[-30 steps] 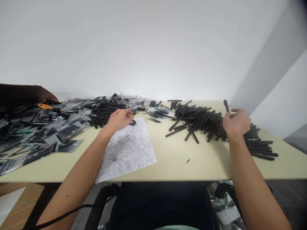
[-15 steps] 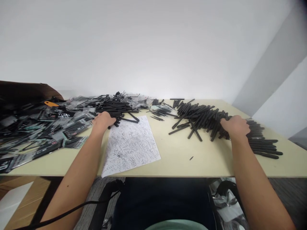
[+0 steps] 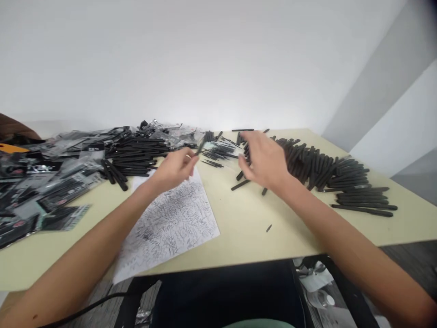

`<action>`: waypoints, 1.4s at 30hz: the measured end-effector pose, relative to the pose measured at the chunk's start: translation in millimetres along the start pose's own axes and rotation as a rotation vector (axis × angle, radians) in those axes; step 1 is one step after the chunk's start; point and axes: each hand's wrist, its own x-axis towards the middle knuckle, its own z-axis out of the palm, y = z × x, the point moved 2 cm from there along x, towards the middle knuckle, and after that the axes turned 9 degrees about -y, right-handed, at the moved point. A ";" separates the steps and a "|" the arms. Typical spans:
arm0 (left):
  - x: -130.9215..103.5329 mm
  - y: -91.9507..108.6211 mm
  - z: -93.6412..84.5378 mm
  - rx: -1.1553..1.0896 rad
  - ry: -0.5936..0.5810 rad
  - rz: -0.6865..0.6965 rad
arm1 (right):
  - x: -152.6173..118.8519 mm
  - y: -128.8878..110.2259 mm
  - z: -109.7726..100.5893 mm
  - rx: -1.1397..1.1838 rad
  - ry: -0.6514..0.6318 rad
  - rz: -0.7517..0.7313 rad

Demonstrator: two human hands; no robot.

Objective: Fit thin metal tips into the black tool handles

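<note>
My left hand point(image 3: 177, 167) is closed in a pinch above the far part of the scribbled paper point(image 3: 184, 214). Between its fingertips a slim black pen point(image 3: 202, 145) points up and away; its lower part is hidden by the fingers. Fingers spread, my right hand point(image 3: 264, 159) hovers over the near left end of a long heap of black pens point(image 3: 319, 166) and holds nothing visible. Another stack of black pens point(image 3: 138, 152) lies left of my left hand. Thin dark refill-like sticks point(image 3: 221, 151) are grouped between my hands.
Clear packets with black inserts point(image 3: 68, 182) cover the left of the pale yellow table point(image 3: 239, 237). A small dark pointed piece point(image 3: 269, 228) lies near the front edge. An orange object point(image 3: 13, 148) is at the far left. Behind stands a white wall point(image 3: 218, 64).
My left hand has moved right from the left pen stack and now holds a pen. My right hand has left the right heap, moved leftward and opened. The view has shifted slightly.
</note>
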 end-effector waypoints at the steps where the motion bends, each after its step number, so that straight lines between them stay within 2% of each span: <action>1: 1.4 9.4 7.8 0.042 -0.047 0.070 | 5.7 -11.5 4.7 -0.031 -0.023 -0.131; 3: 2.7 22.1 18.7 0.109 -0.101 0.196 | 13.5 -27.0 19.8 -0.073 -0.115 -0.329; 5: 4.3 24.4 24.8 0.146 -0.079 0.216 | 17.1 -32.9 40.1 -0.090 -0.202 -0.406; 8: 8.3 16.0 35.6 0.166 -0.082 0.227 | 16.4 -31.2 70.0 -0.064 -0.305 -0.344; 11: 9.7 5.6 47.7 0.126 -0.070 0.197 | 10.1 -29.2 84.9 0.018 -0.409 -0.263; 15: 1.3 3.3 53.9 0.043 -0.165 0.129 | -0.5 -34.6 80.2 0.070 -0.474 -0.308; 19: -6.2 7.6 49.6 0.008 -0.213 0.127 | -8.1 -38.2 74.1 0.120 -0.402 -0.358; 27: -5.3 3.1 52.1 0.168 -0.144 0.169 | -13.7 -37.0 80.8 0.202 -0.338 -0.329; 36: -16.5 11.8 49.0 0.409 -0.101 0.257 | -17.4 -39.7 80.3 0.184 -0.280 -0.374; 42: -18.7 7.1 48.1 0.440 -0.118 0.218 | -19.3 -39.5 80.4 0.159 -0.277 -0.403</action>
